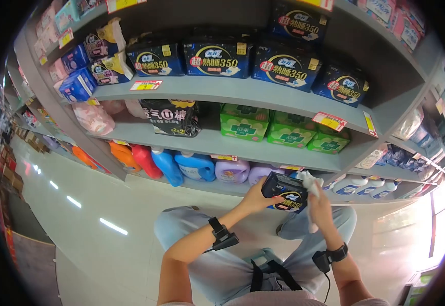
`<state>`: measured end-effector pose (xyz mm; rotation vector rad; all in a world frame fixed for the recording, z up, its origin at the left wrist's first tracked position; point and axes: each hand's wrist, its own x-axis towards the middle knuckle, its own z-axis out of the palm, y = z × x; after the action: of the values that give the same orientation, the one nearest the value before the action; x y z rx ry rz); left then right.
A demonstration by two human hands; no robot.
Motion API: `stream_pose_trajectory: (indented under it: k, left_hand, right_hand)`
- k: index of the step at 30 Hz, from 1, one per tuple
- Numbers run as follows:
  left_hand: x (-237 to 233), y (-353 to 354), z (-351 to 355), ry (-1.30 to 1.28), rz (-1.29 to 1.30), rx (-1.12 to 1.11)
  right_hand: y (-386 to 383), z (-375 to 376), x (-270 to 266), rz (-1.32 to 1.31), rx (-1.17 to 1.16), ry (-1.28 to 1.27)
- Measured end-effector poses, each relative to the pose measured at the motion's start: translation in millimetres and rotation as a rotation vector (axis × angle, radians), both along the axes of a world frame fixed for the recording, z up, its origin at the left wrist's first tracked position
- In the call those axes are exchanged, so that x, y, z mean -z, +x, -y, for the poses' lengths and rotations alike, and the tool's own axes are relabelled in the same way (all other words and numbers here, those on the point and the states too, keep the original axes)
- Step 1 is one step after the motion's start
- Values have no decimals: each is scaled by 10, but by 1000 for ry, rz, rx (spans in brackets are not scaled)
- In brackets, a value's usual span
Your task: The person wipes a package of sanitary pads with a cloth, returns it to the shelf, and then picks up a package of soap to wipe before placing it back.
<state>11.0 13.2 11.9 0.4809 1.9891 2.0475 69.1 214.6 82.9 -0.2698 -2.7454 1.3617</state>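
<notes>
1. The pack is off the shelf, in the air between the two hands, in front of the bottles and near the knees. It sits tilted, with its printed front and its top both in view.

2. The left hand grasps the pack by its left end, thumb lying over the front; the fingers behind are hidden.

3. The right hand clasps a crumpled white cloth at the pack's right end — one part pokes up above the fingers, another hangs below. Whether those fingers also touch the pack, I cannot tell.

4. Weight: the pack is probably light, so one hand should carry it easily.

5. Stiffness: it looks boxy, but likely gives under a squeeze (soft contents in a thin wrapper, I would judge). A hard pinch could dent it or crease the film.

6. Surface: the dark wrapper shines a little, so it may slide under dry fingertips.

7. Best hold: across one end, thumb in front and fingers behind, with broad, gentle pressure — much as the left hand has it, which leaves most of the front uncovered.
</notes>
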Motion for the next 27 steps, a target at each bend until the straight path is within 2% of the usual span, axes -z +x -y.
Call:
stream_pose_trajectory:
  k: [2,5,7,10,12,14,16,18,21,23,24,25,26,27]
  left_hand:
    - [101,-4,3,-10,63,-30]
    - [130,-78,111,-131,-17,-86]
    - [43,-141,138,-175,-60,-106]
    - [-79,-153,166,-259,-119,-142]
    - [-99,-147,194,-254,-122,-118]
    - [-35,-128,182,-216,-139,-162]
    - [-74,-80,215,-175,-159,-203]
    - [-117,-9,295,-154,-91,-168]
    - [-117,49,288,-264,-149,-248]
    - [-62,19,279,-99,-122,-291]
    - [-123,0,300,-102,-4,-292]
    - [-52,-18,279,-102,-87,-413]
    - [-184,-25,310,62,-28,-333]
    - [-124,-45,295,127,-39,-329]
  right_hand:
    - [-41,139,188,-90,-142,129]
    - [-153,370,257,-156,-220,230]
    - [-229,507,231,-99,-173,60]
    - [-334,724,137,-120,-195,-19]
    - [-351,870,84,-112,-191,-16]
    - [-345,969,45,-266,-300,-8]
    - [-322,996,61,-292,-335,2]
    - [-251,997,17,-412,-524,267]
    - [-204,834,27,-356,-603,316]
    - [-201,724,25,-317,-636,320]
    - [-216,692,40,-351,-623,402]
    - [-240,653,57,-395,-618,483]
    - [-231,607,89,-370,-618,502]
    - [-246,578,123,-380,-554,518]
